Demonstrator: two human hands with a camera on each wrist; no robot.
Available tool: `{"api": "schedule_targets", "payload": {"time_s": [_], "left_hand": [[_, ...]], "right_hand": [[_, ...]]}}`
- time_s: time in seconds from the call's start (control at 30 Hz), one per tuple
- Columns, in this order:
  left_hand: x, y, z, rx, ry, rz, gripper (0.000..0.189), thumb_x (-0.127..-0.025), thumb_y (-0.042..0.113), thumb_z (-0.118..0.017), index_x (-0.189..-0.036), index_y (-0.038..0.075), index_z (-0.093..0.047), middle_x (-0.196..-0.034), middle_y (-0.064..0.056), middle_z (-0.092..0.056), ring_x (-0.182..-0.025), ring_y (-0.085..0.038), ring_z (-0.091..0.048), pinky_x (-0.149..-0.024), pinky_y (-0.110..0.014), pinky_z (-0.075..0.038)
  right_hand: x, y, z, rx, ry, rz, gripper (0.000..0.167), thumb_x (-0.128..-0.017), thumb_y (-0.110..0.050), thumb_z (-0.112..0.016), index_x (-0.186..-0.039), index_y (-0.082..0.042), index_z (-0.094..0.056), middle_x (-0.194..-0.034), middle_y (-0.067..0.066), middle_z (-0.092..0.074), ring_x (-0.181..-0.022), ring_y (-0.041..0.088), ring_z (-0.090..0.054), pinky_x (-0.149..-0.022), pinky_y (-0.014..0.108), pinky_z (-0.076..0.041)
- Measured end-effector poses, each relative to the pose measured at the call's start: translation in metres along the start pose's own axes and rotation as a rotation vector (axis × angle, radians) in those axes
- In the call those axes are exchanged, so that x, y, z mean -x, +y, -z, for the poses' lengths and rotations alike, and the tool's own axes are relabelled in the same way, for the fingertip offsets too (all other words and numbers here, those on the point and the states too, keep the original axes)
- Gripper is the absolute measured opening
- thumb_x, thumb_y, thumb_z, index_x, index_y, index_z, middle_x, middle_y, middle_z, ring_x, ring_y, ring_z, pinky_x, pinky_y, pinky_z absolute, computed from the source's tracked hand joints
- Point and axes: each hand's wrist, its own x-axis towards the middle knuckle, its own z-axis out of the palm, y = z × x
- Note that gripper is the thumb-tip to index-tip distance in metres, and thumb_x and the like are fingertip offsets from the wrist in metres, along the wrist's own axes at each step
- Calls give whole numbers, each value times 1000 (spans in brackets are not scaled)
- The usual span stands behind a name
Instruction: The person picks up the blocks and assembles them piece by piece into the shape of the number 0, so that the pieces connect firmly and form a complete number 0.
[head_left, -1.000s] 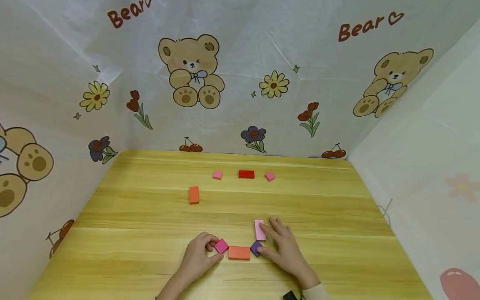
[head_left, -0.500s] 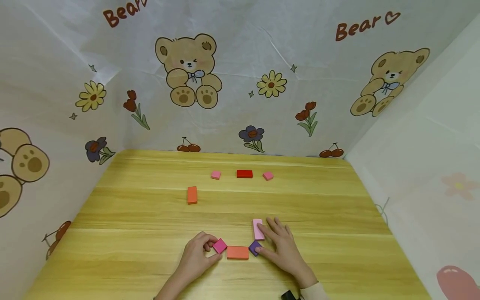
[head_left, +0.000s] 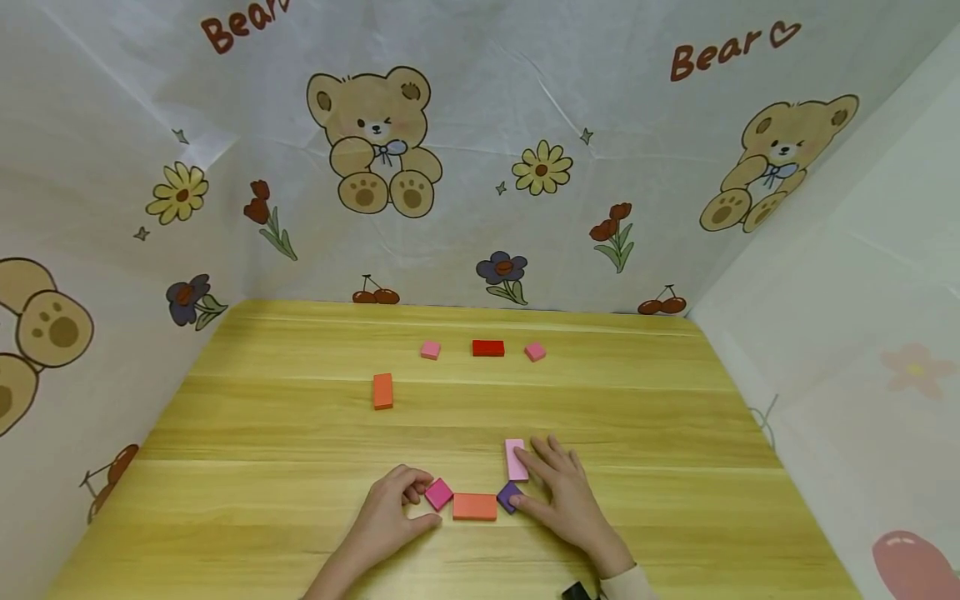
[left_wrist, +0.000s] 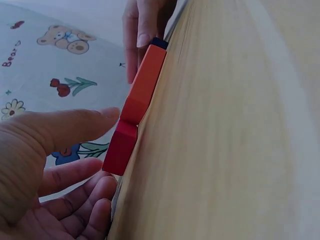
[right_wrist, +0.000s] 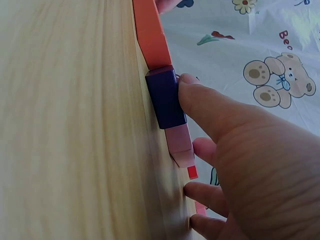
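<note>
My left hand (head_left: 386, 517) is beside a small magenta block (head_left: 439, 494). Its index fingertip is at the block's left corner, and the thumb stands a little off, below it. An orange rectangular block (head_left: 475, 507) lies flat between the magenta block and a small purple block (head_left: 509, 497), their corners meeting its ends. The right hand (head_left: 567, 504) spreads over the wood, thumb resting on the purple block and index finger on a light pink rectangular block (head_left: 514, 472). In the right wrist view, the purple block (right_wrist: 167, 100) adjoins the pink block (right_wrist: 180, 142); the other fingers reach past them.
Farther back lie another orange block (head_left: 383, 392), a red block (head_left: 488, 348) and two small pink blocks, one left (head_left: 431, 350) and one right (head_left: 535, 352). A bear-printed white cloth (head_left: 450, 250) rises behind the wooden table (head_left: 637, 400). Something black (head_left: 576, 592) shows near the right wrist.
My left thumb has drawn slightly away from the magenta block. The right hand keeps its place on the purple and light pink blocks. The head view has shifted slightly.
</note>
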Motion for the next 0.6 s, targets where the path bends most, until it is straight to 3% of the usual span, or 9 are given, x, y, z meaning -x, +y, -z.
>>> {"api": "schedule_targets", "payload": {"time_s": [0.27,0.6], "left_hand": [[-8,9,17,101,52,65,42,-69,14,-88,-105,5,-68,-90,-1,-61,-80,-12,-55,-70,-22,-50],[-46,0,60,3,295,113,37,-78,9,-81,-111,1,-69,-100,-13,-66,-87,-20,-60,-76,-27,-52]], "right_hand": [[0,0,0,-14,2,6,65,-82,-44,-74,-139,-17,-56,-145,18,-50,-141,48,-31,-108,75,-16],[1,-1,-1,5,39,36,65,-80,-43,-76,-136,-15,-59,-143,19,-51,-138,49,-36,-106,75,-19]]}}
